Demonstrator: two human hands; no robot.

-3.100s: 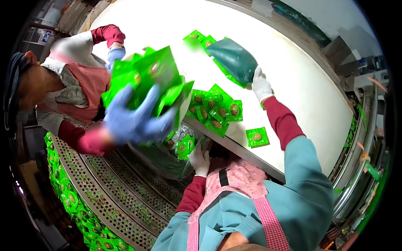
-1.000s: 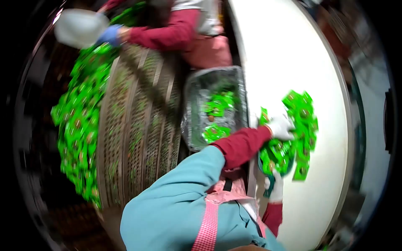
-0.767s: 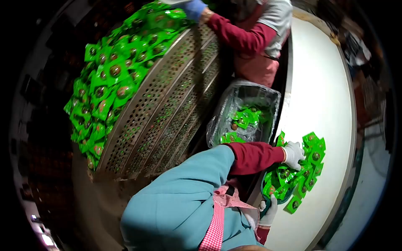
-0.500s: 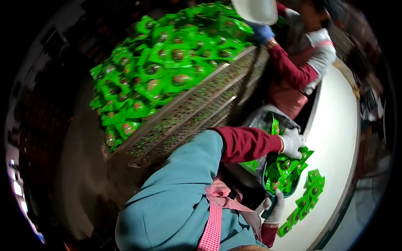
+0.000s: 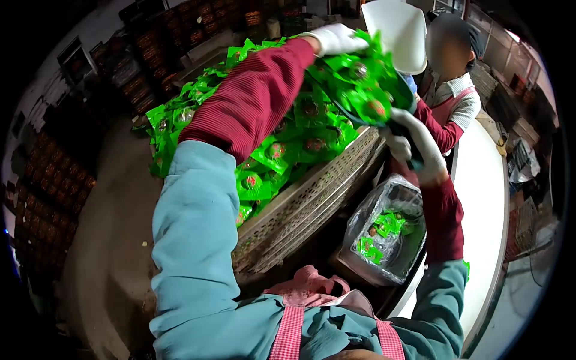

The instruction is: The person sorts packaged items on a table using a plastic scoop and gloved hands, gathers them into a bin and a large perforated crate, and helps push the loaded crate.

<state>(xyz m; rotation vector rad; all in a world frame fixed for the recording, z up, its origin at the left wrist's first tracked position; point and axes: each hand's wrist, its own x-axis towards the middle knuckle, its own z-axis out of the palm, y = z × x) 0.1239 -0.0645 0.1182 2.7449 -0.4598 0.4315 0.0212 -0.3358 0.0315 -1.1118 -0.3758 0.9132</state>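
My right hand (image 5: 420, 144), in a white glove, is wrapped round the handle of a dark scoop (image 5: 342, 107). The scoop is raised above the edge of a perforated metal bin (image 5: 300, 198) and heaped with green packets (image 5: 360, 72), each with a round brown item showing through. My left hand (image 5: 339, 40), also white-gloved, lies across the far side of the heap with its fingers stretched out. More green packets (image 5: 276, 150) fill the bin below my left sleeve. Part of the scoop is hidden by its load.
A plastic-lined box (image 5: 384, 264) with a few green packets stands between the bin and a white table (image 5: 480, 198). Beyond my right hand, a co-worker (image 5: 447, 99) holds up a white scoop (image 5: 396, 36). Stacked crates (image 5: 150, 48) line the background.
Both hands have moved up and away from the lined box and table to the metal bin, carrying the loaded scoop. The lined box now shows more fully. The camera view has turned.
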